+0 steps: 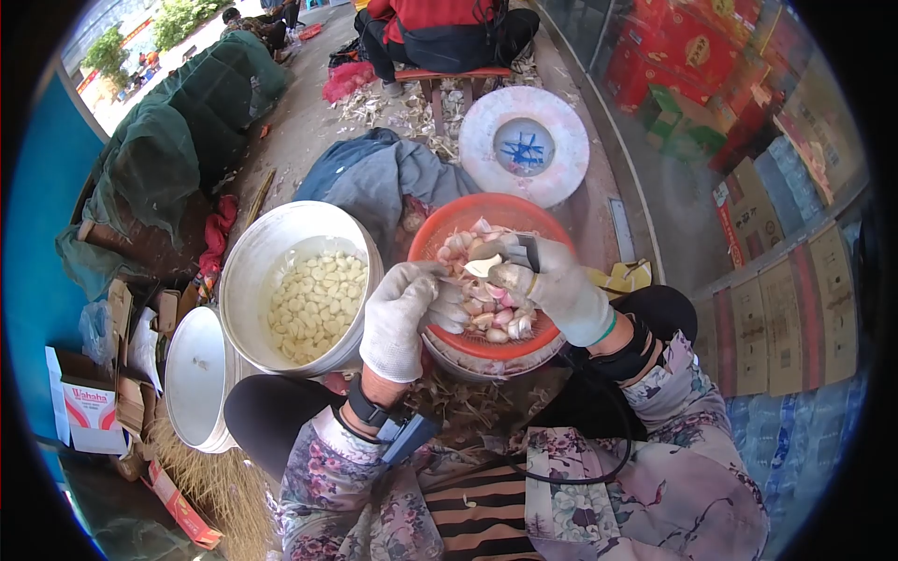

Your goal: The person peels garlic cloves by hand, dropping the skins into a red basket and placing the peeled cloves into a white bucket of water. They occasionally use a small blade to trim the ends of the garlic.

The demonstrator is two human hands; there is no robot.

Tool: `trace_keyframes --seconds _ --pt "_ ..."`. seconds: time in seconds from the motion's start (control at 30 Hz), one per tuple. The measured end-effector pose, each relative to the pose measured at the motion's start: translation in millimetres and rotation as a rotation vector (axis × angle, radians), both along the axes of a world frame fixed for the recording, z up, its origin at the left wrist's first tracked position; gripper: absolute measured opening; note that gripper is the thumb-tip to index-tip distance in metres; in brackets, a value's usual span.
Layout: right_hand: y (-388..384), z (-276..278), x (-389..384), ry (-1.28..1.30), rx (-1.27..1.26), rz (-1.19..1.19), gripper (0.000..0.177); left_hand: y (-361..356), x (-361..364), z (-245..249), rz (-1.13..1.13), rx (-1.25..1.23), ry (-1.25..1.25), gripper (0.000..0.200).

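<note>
In my gloved right hand (561,292) a pale garlic clove (483,266) is pinched at the fingertips, above an orange basket (419,245). A dark, flat-edged piece (526,251) sticks up at the same fingers; its kind cannot be made out. Pink-skinned garlic cloves (500,318) fill the basket. My left hand (404,313), also gloved, is at the basket's left side, fingers loosely stretched over the rim and holding nothing visible. Close by on the left, a white bucket (238,280) holds peeled garlic cloves (318,304) in liquid.
A white bucket (196,379) leans beside the first. Behind the basket are a grey-blue cloth (398,182) and a round white lid-like disc (561,131). A person in red (440,37) sits ahead among scattered husks (374,112). Cartons (776,318) line the right; a straw broom (215,467) lies left.
</note>
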State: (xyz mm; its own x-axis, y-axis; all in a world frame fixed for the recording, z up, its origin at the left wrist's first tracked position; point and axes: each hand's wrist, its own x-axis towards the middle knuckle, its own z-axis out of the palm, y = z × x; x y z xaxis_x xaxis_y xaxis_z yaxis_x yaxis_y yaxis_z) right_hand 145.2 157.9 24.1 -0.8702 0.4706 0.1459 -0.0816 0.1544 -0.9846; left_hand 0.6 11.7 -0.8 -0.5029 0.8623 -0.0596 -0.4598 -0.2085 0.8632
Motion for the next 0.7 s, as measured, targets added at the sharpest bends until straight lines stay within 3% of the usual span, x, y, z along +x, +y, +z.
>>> trace_keyframes --seconds 0.13,0.17,0.3,0.7 --pt "-3.4 -13.5 -1.1 -0.048 0.041 0.064 0.024 0.6 7.2 1.2 -0.058 -0.082 0.067 0.023" --pt "-7.9 -12.3 -1.2 -0.039 -0.085 0.093 0.023 2.4 9.8 -1.2 -0.024 -0.151 0.113 0.015" --pt "-7.4 -14.6 -0.4 -0.103 -0.008 0.060 0.023 0.9 14.9 8.8 0.032 -0.228 0.200 0.009" --pt "-6.5 0.7 1.4 -0.186 -0.161 0.172 0.029 -3.3 11.1 -5.2 -0.056 -0.204 0.086 0.021"
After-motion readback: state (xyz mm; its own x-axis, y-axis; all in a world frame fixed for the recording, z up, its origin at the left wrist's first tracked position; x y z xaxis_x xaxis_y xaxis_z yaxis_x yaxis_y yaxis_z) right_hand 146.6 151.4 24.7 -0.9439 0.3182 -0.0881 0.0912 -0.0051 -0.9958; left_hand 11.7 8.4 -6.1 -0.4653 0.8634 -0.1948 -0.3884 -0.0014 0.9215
